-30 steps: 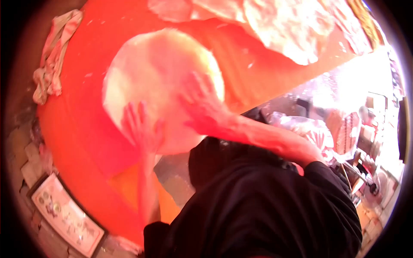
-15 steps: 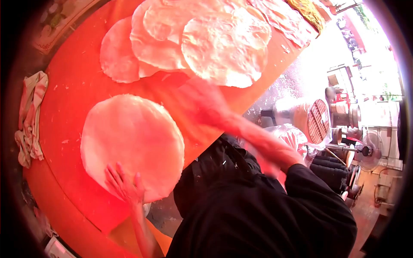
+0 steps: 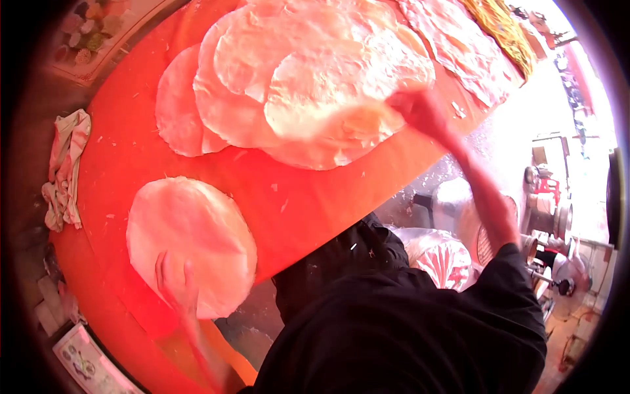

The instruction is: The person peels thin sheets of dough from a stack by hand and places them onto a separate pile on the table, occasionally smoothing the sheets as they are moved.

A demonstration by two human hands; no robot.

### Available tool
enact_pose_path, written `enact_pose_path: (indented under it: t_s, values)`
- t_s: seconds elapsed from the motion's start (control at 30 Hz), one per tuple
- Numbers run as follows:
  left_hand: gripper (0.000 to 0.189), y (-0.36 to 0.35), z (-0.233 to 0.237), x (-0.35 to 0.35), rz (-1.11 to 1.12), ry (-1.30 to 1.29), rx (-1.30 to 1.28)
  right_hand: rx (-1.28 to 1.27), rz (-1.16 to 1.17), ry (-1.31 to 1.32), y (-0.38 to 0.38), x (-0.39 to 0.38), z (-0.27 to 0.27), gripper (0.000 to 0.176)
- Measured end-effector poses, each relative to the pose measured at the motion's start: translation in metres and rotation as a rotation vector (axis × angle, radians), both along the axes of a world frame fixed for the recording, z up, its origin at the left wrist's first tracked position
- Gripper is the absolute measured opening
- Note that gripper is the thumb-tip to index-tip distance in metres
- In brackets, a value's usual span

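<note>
On orange board (image 3: 308, 197), left hand (image 3: 176, 282), thin round flatbread (image 3: 190, 236)

A pale, thin, round dough sheet (image 3: 197, 236) lies flat and alone near the lower-left edge of the orange table (image 3: 308, 197); a second round sheet (image 3: 328, 98), pale and blistered, lies topmost on an overlapping pile (image 3: 187, 108) farther up.

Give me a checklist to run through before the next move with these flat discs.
1. The left hand lies flat and open on the single disc: ok.
2. The right hand is at the edge of the spread discs: ok.
3. The right hand's grip on a disc: cannot tell, blurred.
4. Single disc apart from spread discs: ok.
5. Single disc wholly on the orange table: cannot tell.
6. The cloth lies apart from all discs: ok.
</note>
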State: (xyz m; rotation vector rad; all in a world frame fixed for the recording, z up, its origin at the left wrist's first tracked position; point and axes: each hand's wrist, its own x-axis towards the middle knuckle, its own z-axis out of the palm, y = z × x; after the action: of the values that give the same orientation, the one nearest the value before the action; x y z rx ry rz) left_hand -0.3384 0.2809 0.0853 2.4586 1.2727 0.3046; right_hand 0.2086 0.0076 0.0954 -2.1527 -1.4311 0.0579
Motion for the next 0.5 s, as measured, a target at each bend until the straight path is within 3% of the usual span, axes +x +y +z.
enact_pose_path:
  t_s: [0.03,0.07,0.13,0.17,0.2,0.23,0.27,0.37,0.47,0.5]
  values:
    - [0.05,-0.011,0.004,0.033,-0.044,-0.117,-0.04,-0.356,-0.252,0.015,0.02,0.027,0.046,0.015]
    - [0.046,-0.027,0.005,0.069,-0.046,-0.217,-0.131,-0.212,-0.12,0.072,0.032,0.068,0.071,0.014]
    - [0.04,-0.061,0.008,0.14,0.0,-0.407,-0.354,-0.113,-0.309,-0.156,0.059,0.083,0.162,0.018]
    - [0.04,-0.069,0.007,0.173,-0.093,-0.402,-0.314,-0.05,-0.402,-0.277,0.077,0.081,0.186,0.02]
    - [0.041,-0.076,0.006,0.201,-0.187,-0.395,-0.278,0.19,-0.251,-0.4,0.081,0.067,0.203,0.013]
    - [0.041,-0.087,0.001,0.225,-0.107,-0.464,-0.453,0.399,-0.099,-0.553,0.086,0.052,0.221,0.012]
    - [0.041,-0.095,-0.008,0.245,-0.028,-0.537,-0.627,0.415,-0.043,-0.762,0.088,0.052,0.22,0.014]
    - [0.037,-0.091,-0.032,0.291,0.155,-0.776,-0.984,0.332,0.274,-0.47,0.093,0.053,0.182,0.01]
    - [0.032,-0.075,-0.056,0.323,0.358,-0.96,-1.132,0.295,0.434,-0.172,0.129,0.087,0.047,0.018]
    - [0.029,-0.067,-0.066,0.331,0.41,-1.047,-1.202,0.095,0.382,-0.277,0.14,0.09,-0.001,0.02]
